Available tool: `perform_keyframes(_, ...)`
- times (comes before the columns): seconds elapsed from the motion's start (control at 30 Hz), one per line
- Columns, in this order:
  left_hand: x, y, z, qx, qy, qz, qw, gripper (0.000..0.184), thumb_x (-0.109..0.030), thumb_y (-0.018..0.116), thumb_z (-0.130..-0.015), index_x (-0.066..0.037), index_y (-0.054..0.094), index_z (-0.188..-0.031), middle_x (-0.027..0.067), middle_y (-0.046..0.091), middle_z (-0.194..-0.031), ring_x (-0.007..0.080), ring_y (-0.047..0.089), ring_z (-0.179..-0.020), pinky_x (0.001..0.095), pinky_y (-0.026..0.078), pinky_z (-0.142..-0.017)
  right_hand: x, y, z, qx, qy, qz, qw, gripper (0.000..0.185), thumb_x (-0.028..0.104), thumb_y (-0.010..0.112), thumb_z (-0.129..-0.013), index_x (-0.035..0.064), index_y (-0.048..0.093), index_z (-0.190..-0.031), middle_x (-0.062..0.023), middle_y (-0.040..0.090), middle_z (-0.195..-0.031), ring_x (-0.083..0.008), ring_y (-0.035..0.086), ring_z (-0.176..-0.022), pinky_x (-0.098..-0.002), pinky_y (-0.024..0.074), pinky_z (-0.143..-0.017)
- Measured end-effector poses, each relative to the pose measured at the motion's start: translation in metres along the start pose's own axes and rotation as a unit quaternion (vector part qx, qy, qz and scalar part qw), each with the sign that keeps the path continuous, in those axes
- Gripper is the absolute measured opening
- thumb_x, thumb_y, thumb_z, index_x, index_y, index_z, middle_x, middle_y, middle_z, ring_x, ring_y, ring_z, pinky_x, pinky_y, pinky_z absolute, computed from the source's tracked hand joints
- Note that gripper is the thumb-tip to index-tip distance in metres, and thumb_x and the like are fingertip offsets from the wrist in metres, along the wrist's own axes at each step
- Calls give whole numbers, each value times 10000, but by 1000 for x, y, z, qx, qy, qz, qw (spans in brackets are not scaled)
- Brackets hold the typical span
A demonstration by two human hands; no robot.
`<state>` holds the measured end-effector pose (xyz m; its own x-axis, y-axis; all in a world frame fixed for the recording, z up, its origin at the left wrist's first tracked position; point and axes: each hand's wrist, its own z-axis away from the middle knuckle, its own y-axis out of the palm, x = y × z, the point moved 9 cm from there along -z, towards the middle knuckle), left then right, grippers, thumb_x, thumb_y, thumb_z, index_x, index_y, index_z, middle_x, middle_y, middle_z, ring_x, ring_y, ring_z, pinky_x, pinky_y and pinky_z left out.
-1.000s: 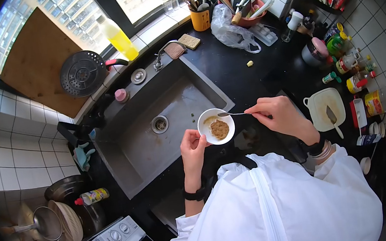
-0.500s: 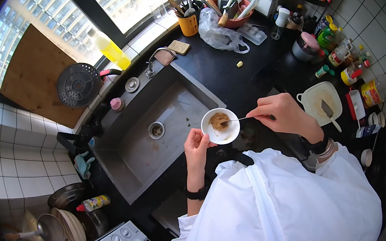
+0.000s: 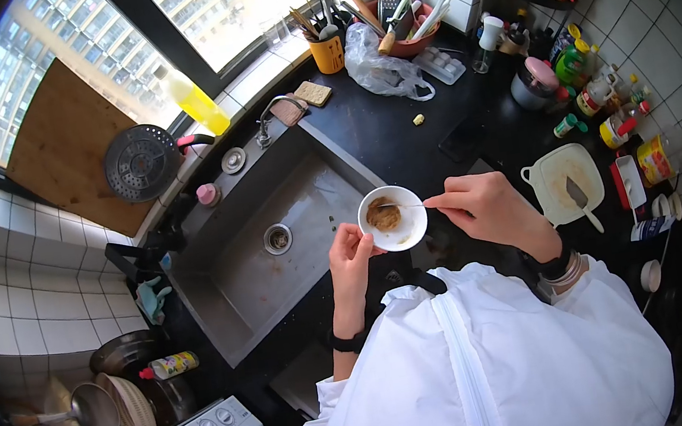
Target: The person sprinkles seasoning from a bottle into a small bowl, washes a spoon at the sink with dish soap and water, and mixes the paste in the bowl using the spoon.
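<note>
My left hand (image 3: 352, 255) grips a small white bowl (image 3: 407, 233) by its left rim, over the front right corner of the sink. A brown paste (image 3: 383, 214) lies in the bowl, mostly toward its left and middle. My right hand (image 3: 479, 204) pinches the handle of a thin metal spoon (image 3: 410, 205) from the right. The spoon reaches over the bowl's right rim, and its tip is in the paste, so the spoon's bowl is partly hidden. Both hands are closed on what they hold.
The grey sink (image 3: 240, 301) is to the left, with a faucet (image 3: 264, 128) behind. A white cutting board (image 3: 547, 188) carrying a knife (image 3: 580, 198) lies right. Bottles (image 3: 654, 160) line the right wall. A plastic bag (image 3: 382, 68) and utensil holder (image 3: 328, 55) stand at the back.
The spoon has shifted left and a little up within the bowl, along with my right hand. The paste sits slightly differently. My left hand still holds the bowl, moved slightly right.
</note>
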<state>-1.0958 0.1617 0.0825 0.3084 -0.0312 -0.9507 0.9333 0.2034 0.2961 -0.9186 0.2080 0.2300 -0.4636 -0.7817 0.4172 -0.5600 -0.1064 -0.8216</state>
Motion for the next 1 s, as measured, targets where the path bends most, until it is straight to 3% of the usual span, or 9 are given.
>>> perform_keyframes(0.23, -8, 0, 2, -23, 7, 7, 1000, 137, -141, 554, -918, -26, 489, -881, 53, 592, -816, 109, 606, -732, 253, 535, -673, 10, -5, 8, 25, -71, 24, 997, 208, 34, 683, -726, 120, 707, -914, -27, 516, -649, -170, 543, -541, -282, 424, -467)
perform_keyframes(0.63, -8, -1, 5, -20, 21, -12, 1000, 131, -148, 549, -917, -33, 504, -872, 10, 559, -799, 68, 557, -729, 224, 497, -669, 5, -20, 13, 59, -31, -35, 997, 132, 47, 676, -730, 118, 702, -839, -33, 525, -655, -205, 561, -574, -315, 447, -501)
perform_keyframes(1.0, -5, 5, 4, -8, 10, 8, 1000, 133, -155, 531, -924, -34, 502, -876, 13, 561, -800, 75, 567, -730, 240, 510, -671, -6, -32, 9, 2, 17, -17, 1000, 150, 40, 660, -739, 114, 702, -863, -34, 537, -656, -205, 566, -548, -306, 447, -488)
